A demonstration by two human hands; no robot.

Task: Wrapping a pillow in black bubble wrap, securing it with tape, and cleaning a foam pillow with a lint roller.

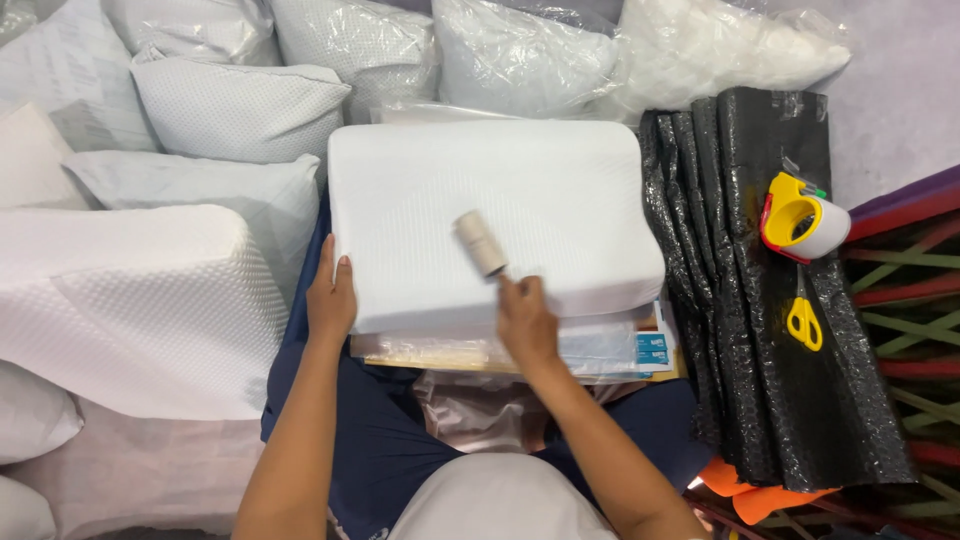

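A white rectangular pillow lies across my lap on a stack of flat plastic packets. My right hand grips the handle of a lint roller, whose beige roll rests on the middle of the pillow's top. My left hand is pressed flat against the pillow's near left edge and steadies it.
Several white pillows, some in clear plastic bags, are piled to the left and behind. On the right lie folded black bubble-wrap sheets with a yellow tape dispenser and yellow-handled scissors on top. Flat packets stick out under the pillow.
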